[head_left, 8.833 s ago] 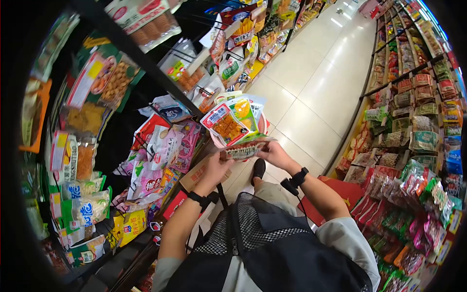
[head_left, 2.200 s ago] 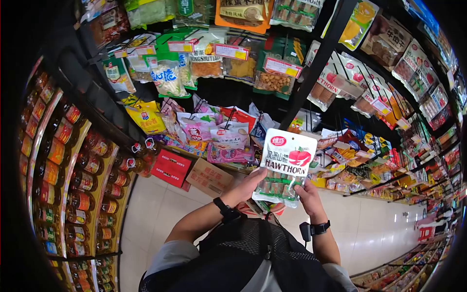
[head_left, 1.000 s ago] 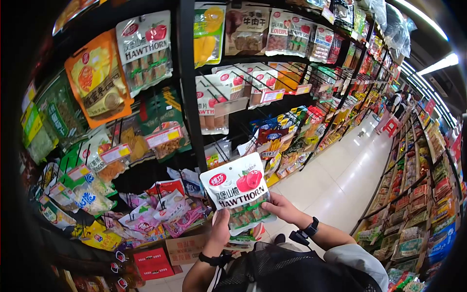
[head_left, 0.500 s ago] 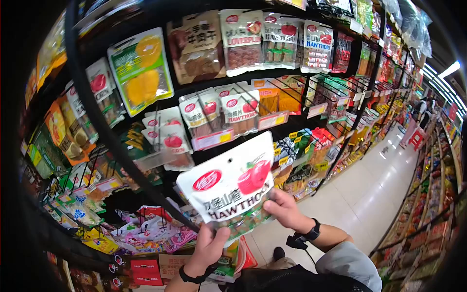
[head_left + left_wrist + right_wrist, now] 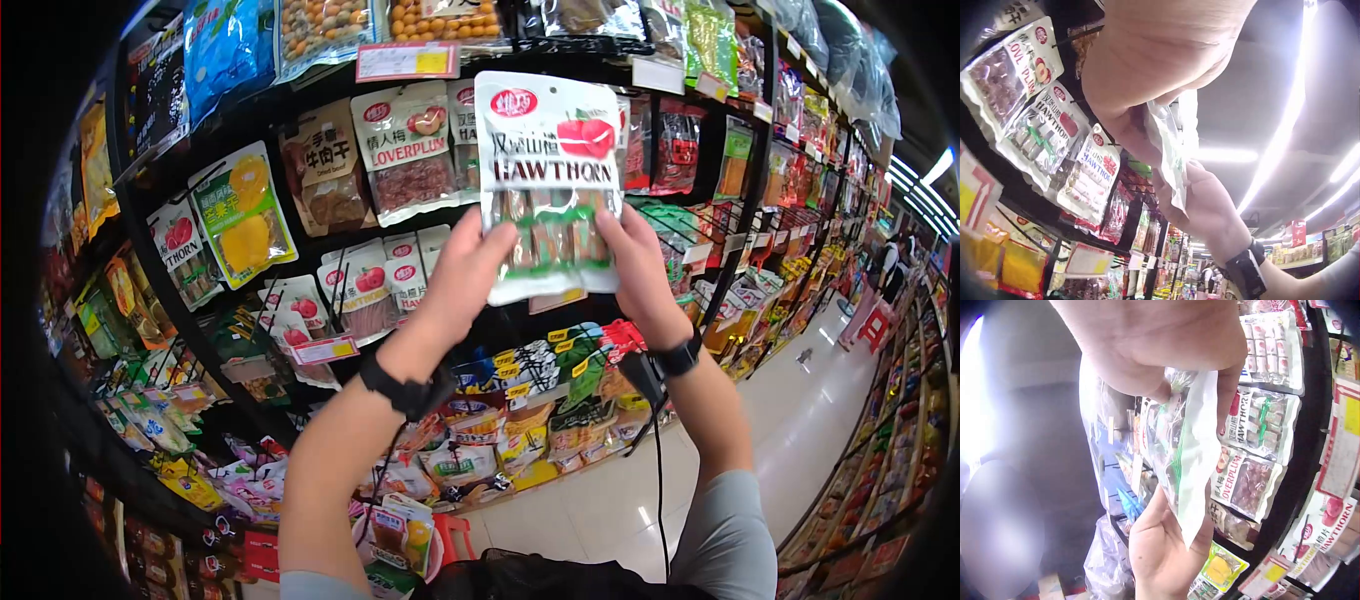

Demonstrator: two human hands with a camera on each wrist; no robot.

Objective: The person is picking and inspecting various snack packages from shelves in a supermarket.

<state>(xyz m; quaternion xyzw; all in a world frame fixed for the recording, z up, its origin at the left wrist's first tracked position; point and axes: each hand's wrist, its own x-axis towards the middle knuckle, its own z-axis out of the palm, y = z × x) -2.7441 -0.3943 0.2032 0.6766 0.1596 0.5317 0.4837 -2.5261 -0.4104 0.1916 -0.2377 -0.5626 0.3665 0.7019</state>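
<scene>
A white and clear bag of hawthorn snacks (image 5: 548,150), with green-banded pieces inside, is held upright in front of the hanging rack. My left hand (image 5: 468,268) grips its lower left side, thumb across the front. On the opposite side my right hand (image 5: 638,262) pinches the lower right edge, also with the thumb in front. The right wrist view shows the bag (image 5: 1200,450) edge-on between both hands. Behind it hang similar hawthorn bags (image 5: 1263,425) and a bag of Loverplum (image 5: 412,150). In the left wrist view, the back of my left hand hides part of the bag.
Hooks and price tags (image 5: 408,62) project from the black rack. A mango bag (image 5: 245,220) hangs to the left, with more snack bags below. Near my body stands a basket (image 5: 437,556) with several packs. A tiled aisle (image 5: 800,420) runs right, where a person (image 5: 885,275) stands far off.
Earlier, both hands held the hawthorn bag low near my body. Now they have raised it in front of the upper rack, arms stretched forward. The view has turned from the lower shelves toward the rack.
</scene>
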